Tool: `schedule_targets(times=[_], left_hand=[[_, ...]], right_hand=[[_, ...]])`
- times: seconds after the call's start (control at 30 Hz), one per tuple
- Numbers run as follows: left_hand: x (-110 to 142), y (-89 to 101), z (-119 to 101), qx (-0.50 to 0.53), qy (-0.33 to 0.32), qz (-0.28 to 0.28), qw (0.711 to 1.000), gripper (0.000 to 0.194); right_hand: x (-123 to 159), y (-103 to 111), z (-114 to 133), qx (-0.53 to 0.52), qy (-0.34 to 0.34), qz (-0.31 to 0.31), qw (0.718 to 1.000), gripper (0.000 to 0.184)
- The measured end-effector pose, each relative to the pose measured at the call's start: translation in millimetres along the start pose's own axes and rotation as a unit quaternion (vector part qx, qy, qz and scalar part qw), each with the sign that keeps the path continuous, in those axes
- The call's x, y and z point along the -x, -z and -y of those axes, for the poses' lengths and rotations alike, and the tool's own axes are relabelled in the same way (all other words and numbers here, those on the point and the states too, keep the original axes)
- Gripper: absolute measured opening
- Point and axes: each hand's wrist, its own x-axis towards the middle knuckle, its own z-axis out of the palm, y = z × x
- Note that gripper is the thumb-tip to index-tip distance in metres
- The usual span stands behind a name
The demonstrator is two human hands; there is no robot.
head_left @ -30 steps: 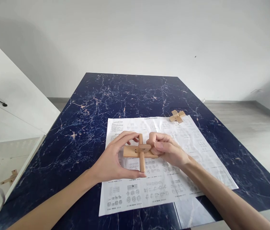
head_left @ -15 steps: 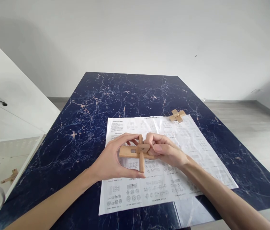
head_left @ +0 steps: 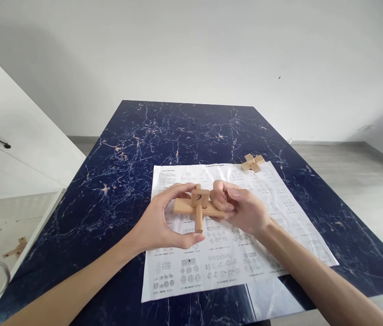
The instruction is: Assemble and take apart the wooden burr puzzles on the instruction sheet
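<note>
My left hand (head_left: pixel 159 224) grips a wooden interlocking puzzle (head_left: pixel 199 208), its thumb and fingers at the two ends of the round rod (head_left: pixel 198 222). The rod crosses a flat wooden bar (head_left: pixel 183 206), and a block with a dark mark shows at the crossing. Curled at the bar's right end is my right hand (head_left: pixel 241 206), with its lower fingers against the wood. Part of that end is hidden by the fingers. The puzzle is held above a printed instruction sheet (head_left: pixel 174 290).
A small cross-shaped wooden puzzle (head_left: pixel 253 163) lies on the sheet's far right edge. The dark blue marbled table (head_left: pixel 174 131) stands near a white wall. To the left are a white cabinet (head_left: pixel 25 122) and another wooden piece (head_left: pixel 17 247) at a lower level.
The puzzle has been tilted, so the marked block now stands higher and faces me more. My right fingers have curled and shifted slightly along the bar's end.
</note>
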Motion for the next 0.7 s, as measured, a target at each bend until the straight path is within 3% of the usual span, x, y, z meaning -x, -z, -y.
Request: schedule_targets(times=[0.1,0.17,0.27,0.33,0.47,0.7], left_hand=[[-1.5,1.9,3.3,0.063,0.034,-0.003,0.997,0.080],[-2.7,3.7,7.0,0.126,0.055,-0.028,0.990,0.077],[-4.2,5.6,11.0,0.210,0.076,-0.065,0.973,0.074],[-4.7,5.4,11.2,0.236,0.075,-0.066,0.967,0.069],[-4.7,2.8,8.0,0.238,0.063,-0.055,0.968,0.069],[-4.7,1.4,7.2,0.145,0.028,-0.037,0.988,0.064]], right_hand=[[0.0,-0.6,2.7,0.008,0.014,-0.026,1.000,0.028],[0.2,0.6,3.3,0.033,0.039,-0.075,0.996,0.022],[0.2,1.4,0.9,0.120,0.047,-0.127,0.983,0.019],[0.0,-1.8,-3.1,0.209,0.031,-0.111,0.971,0.020],[-0.7,-15.3,-13.0,0.390,0.002,-0.057,0.919,0.022],[1.0,-16.4,-19.4,0.512,0.045,-0.113,0.850,0.025]])
